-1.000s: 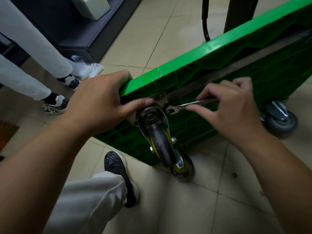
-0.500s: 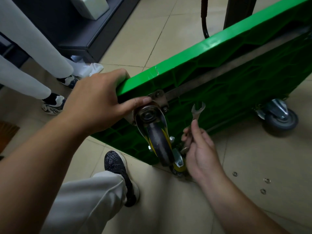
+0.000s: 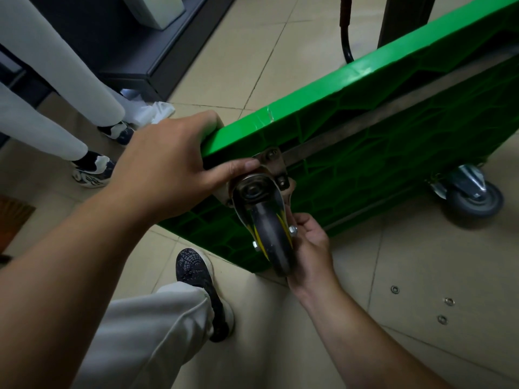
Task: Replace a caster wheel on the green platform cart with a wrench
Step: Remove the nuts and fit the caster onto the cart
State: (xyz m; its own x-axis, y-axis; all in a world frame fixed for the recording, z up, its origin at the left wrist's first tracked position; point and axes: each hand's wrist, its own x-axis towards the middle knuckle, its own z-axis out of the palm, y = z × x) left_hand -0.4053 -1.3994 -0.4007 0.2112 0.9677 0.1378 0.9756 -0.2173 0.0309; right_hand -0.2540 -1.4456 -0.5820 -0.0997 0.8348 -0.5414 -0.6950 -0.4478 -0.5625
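Green platform cart (image 3: 365, 88) is tipped up on its long edge. The top rim runs from frame centre up to the upper right, and the ribbed underside faces the camera. A dull metal strip (image 3: 393, 116) crosses the underside parallel to the rim.

Caster wheel (image 3: 272, 234) is at frame centre, on the cart's near corner. Its mounting plate (image 3: 273, 161) sits against the underside just below the rim. The caster's long axis runs from the swivel head down and slightly right towards lower centre. The dark tread is turned to the camera, yellow hub edges show either side, and an axle bolt end shows on the right flank.

Left hand (image 3: 168, 169), centre left: fingers wrapped over the cart's corner rim and gripping it, thumb tip laid along the plate's upper edge.

Right hand (image 3: 311, 248), just right of and partly behind the wheel: fingers (image 3: 302, 220) curled close by the axle bolt. Whether they hold anything cannot be told, as the wheel hides them.

Second caster (image 3: 474, 196), grey, at the right edge, rests on the tiled floor (image 3: 280, 51).

Three small washers (image 3: 395, 289) lie apart on the floor, lower right.

Wearer's dark shoe (image 3: 196, 276) is at lower centre, below the cart. Another person's legs (image 3: 56, 80) are at upper left.
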